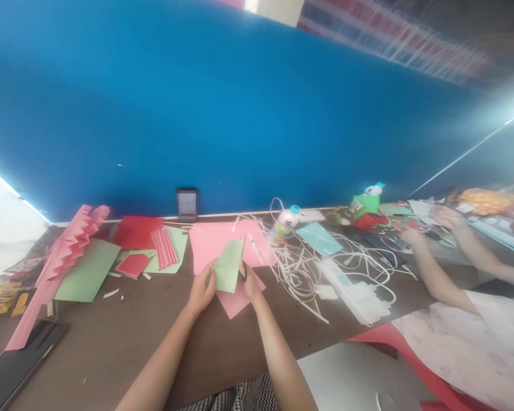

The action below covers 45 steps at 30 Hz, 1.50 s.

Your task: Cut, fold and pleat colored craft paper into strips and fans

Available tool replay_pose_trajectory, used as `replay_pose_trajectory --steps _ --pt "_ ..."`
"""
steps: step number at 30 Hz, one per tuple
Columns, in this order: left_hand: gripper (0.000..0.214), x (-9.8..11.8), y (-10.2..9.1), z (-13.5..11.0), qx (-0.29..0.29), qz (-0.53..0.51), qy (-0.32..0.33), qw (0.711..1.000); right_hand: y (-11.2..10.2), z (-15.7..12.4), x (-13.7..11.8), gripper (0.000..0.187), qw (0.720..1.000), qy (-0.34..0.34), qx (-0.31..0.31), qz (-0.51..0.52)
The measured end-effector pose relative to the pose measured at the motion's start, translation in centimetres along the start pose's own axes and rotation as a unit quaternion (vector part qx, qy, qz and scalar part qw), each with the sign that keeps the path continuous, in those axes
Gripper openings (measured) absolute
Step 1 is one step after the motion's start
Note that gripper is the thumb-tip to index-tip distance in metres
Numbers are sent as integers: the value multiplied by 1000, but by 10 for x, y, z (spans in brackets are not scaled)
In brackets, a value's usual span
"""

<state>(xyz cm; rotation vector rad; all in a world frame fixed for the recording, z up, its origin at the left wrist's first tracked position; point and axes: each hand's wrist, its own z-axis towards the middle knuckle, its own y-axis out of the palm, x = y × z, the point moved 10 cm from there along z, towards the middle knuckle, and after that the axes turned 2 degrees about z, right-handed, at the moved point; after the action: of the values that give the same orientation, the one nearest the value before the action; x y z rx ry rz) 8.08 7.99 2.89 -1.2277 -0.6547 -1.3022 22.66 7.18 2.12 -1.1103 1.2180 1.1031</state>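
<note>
My left hand is closed on the left edge of a light green sheet of paper, which is held up above the table. At the sheet's right edge, my right hand grips a pair of scissors by a dark handle; a thin blade tip shows above the paper. Most of the scissors is hidden by the paper and fingers. Under the hands lies a pink piece of paper. Behind it is a larger pink sheet with white strips on it.
Pleated pink paper, green paper and red paper lie leftward. A phone rests front left; a small screen leans on the blue wall. Tangled white cables, a power strip and a co-worker's hands are rightward.
</note>
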Motion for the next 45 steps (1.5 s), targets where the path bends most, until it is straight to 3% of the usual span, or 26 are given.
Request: replay_pose_trajectory --steps 32,45 --pt "40 -1 1 1 7 -45 -25 999 -4 1 8 51 999 -10 37 -27" --pt "40 -1 2 0 9 -54 -25 998 0 0 -3 39 999 -26 18 -29"
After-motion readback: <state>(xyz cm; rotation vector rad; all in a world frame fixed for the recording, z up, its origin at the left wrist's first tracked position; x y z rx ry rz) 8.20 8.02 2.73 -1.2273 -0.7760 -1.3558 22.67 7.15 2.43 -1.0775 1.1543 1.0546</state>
